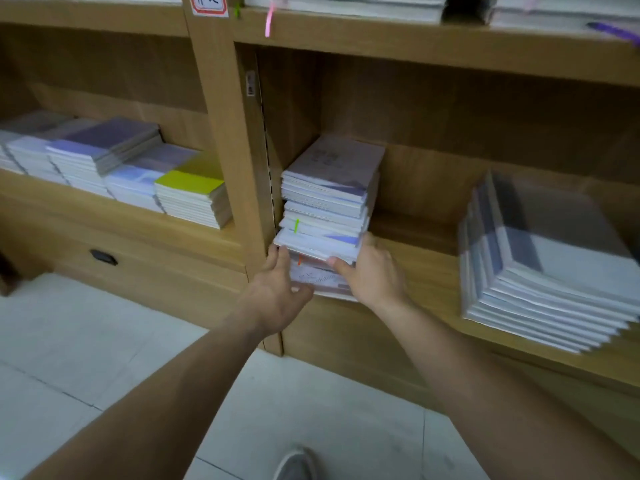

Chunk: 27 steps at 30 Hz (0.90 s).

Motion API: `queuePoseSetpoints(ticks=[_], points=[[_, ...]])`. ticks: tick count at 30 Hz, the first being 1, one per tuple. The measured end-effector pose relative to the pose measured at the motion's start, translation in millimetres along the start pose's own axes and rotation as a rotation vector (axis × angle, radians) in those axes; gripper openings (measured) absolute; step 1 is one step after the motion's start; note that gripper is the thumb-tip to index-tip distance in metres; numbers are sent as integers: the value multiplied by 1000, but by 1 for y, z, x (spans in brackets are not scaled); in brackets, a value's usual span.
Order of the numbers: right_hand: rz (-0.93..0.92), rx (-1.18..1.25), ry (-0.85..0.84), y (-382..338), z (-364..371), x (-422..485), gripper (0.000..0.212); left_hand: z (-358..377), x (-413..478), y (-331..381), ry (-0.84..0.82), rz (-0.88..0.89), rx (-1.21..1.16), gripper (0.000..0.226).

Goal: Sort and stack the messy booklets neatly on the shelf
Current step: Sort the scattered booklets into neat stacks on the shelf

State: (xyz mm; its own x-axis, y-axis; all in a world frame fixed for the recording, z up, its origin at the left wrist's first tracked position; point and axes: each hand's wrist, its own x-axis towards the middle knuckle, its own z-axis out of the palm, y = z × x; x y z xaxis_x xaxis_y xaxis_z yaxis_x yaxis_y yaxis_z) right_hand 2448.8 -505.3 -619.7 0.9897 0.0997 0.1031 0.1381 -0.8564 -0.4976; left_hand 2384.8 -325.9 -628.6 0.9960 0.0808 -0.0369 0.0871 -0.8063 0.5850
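Wooden shelf (420, 271) bears booklet stack (325, 202), long axis inward; left hand (277, 292) presses flat, right hand (372, 271) grips it.

My feed is dim and flat: soft, even light with a cool cast on the pale tiled floor (104, 341). The recesses of the light wooden shelf (450, 64) sit in shadow. Motion blur smears the slanted stack of white booklets (554, 278) at right, and wide-angle distortion bows the shelf's edges.
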Motion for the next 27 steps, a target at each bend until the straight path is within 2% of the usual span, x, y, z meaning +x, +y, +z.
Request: queuePoseSetpoints(ticks=[7, 13, 17, 23, 27], points=[[-67, -126, 119, 5, 9, 15, 71, 10, 19, 16, 79, -59, 38, 82], [-60, -271, 184, 2, 15, 31, 80, 19, 37, 19, 63, -65, 57, 87], [-45, -231, 183, 5, 15, 40, 81, 21, 49, 28, 96, -94, 118, 81], [-47, -176, 165, 10, 13, 54, 67, 23, 59, 35, 116, -99, 246, 75], [-27, 21, 130, 17, 13, 56, 66, 22, 48, 16, 36, -43, 183, 79]])
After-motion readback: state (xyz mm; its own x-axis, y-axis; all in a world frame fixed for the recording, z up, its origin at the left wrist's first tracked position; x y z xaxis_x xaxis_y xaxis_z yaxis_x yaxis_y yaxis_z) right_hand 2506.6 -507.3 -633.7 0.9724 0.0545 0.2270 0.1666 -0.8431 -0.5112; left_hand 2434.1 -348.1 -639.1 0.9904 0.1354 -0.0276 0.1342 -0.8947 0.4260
